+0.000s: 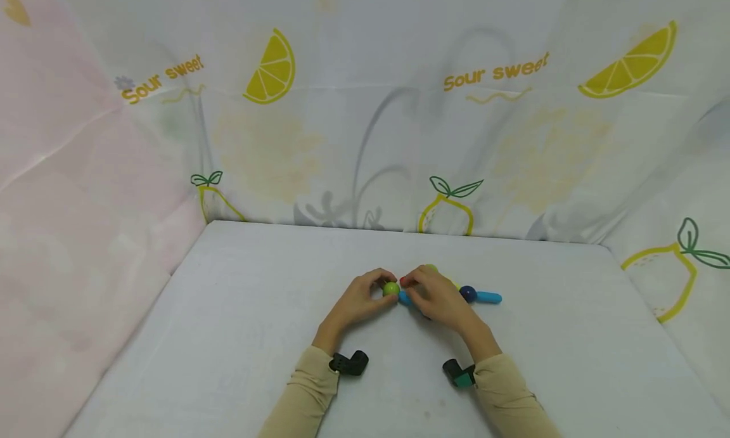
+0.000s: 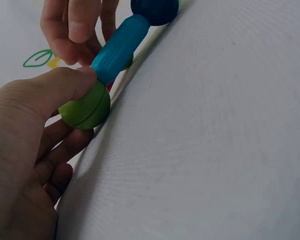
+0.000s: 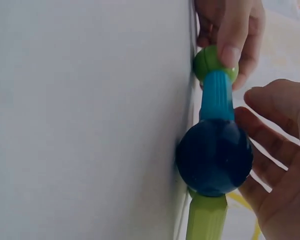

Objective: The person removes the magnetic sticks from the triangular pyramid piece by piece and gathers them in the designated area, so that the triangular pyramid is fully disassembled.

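My left hand [image 1: 365,298] pinches a green ball [image 1: 391,288] between thumb and fingers. In the left wrist view, a light blue rod [image 2: 121,49] joins this green ball [image 2: 87,107] to a dark blue ball [image 2: 155,9]. The right wrist view shows a yellow-green rod [image 3: 206,218] on the other side of the dark blue ball [image 3: 214,157]. My right hand [image 3: 285,150] is beside the light blue rod [image 3: 217,97], thumb and fingers apart, fingertips partly hidden behind the pieces. From the head view, my right hand [image 1: 439,298] covers much of the connected pieces.
Right of my right hand, another dark blue ball [image 1: 467,293] joins a light blue rod [image 1: 489,297]. A green ball [image 1: 431,268] shows behind that hand, and a red piece [image 1: 402,280] at its fingertips. A printed cloth [image 1: 365,140] hangs behind the white table [image 1: 239,336].
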Action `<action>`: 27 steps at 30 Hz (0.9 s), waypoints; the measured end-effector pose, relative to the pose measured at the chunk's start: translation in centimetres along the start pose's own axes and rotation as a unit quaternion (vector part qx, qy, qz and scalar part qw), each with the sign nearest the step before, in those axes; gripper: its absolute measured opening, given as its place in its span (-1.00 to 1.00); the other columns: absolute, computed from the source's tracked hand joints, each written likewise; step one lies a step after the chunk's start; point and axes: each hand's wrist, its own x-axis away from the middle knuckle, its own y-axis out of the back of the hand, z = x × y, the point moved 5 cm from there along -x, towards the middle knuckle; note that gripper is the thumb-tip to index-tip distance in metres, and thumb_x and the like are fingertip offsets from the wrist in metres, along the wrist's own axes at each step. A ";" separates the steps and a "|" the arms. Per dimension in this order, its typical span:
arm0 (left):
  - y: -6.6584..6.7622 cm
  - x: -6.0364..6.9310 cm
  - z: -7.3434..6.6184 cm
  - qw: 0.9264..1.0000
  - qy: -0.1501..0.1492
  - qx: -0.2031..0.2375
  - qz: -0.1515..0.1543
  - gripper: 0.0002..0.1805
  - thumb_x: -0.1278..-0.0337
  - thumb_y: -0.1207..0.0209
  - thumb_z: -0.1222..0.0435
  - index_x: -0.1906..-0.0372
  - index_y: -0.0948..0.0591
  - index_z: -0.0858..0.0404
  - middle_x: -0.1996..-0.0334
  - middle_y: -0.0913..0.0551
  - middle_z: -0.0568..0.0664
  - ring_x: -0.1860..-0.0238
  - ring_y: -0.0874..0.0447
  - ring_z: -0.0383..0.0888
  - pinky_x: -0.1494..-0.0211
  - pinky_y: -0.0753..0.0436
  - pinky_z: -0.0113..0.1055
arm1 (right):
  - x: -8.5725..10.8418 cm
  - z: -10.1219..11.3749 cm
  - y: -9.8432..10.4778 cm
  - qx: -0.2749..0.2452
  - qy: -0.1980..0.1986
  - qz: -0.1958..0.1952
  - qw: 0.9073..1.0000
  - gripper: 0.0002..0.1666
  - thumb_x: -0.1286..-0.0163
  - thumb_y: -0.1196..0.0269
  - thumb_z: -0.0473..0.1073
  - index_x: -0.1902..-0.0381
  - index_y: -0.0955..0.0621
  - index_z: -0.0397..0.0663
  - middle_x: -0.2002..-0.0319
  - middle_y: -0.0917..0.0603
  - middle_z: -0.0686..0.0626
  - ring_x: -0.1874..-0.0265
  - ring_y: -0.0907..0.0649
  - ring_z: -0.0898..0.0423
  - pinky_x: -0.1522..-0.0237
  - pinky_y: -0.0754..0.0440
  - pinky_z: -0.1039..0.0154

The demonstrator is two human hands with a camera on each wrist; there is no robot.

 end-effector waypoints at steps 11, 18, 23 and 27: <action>0.0 0.1 -0.5 0.999 -0.042 0.007 0.004 -0.71 -0.08 -0.30 0.25 0.07 -0.58 0.20 0.17 -0.67 -0.07 0.19 -0.60 -0.21 0.01 -0.54 -0.33 | 0.6 1.0 -1.0 0.026 -0.012 0.004 1.000 -0.81 -0.27 -0.27 -0.23 0.16 -0.58 -0.07 0.22 -0.62 0.05 0.24 -0.60 0.18 0.15 -0.59 0.24; 0.0 0.1 -0.5 0.999 -0.044 0.009 0.005 -0.71 -0.08 -0.30 0.26 0.08 -0.58 0.20 0.17 -0.67 -0.09 0.19 -0.58 -0.22 0.01 -0.54 -0.34 | 0.4 1.2 -1.1 0.026 -0.028 -0.002 0.999 -0.81 -0.24 -0.30 -0.24 0.19 -0.56 -0.07 0.26 -0.63 0.05 0.29 -0.59 0.18 0.20 -0.58 0.27; 0.1 0.2 -0.6 0.999 -0.045 0.014 0.006 -0.72 -0.08 -0.30 0.25 0.09 -0.58 0.20 0.19 -0.66 -0.09 0.20 -0.58 -0.24 0.01 -0.54 -0.36 | 0.4 1.1 -1.2 0.032 -0.028 0.002 0.999 -0.82 -0.22 -0.31 -0.23 0.22 -0.55 -0.05 0.29 -0.62 0.06 0.31 -0.58 0.20 0.22 -0.58 0.29; 0.1 0.1 -0.7 0.999 -0.048 0.015 0.006 -0.71 -0.07 -0.31 0.25 0.09 -0.58 0.21 0.19 -0.66 -0.09 0.20 -0.58 -0.24 0.02 -0.54 -0.35 | 0.4 1.1 -1.2 0.030 -0.028 0.004 0.999 -0.82 -0.23 -0.31 -0.23 0.22 -0.54 -0.04 0.28 -0.62 0.07 0.31 -0.58 0.20 0.22 -0.57 0.29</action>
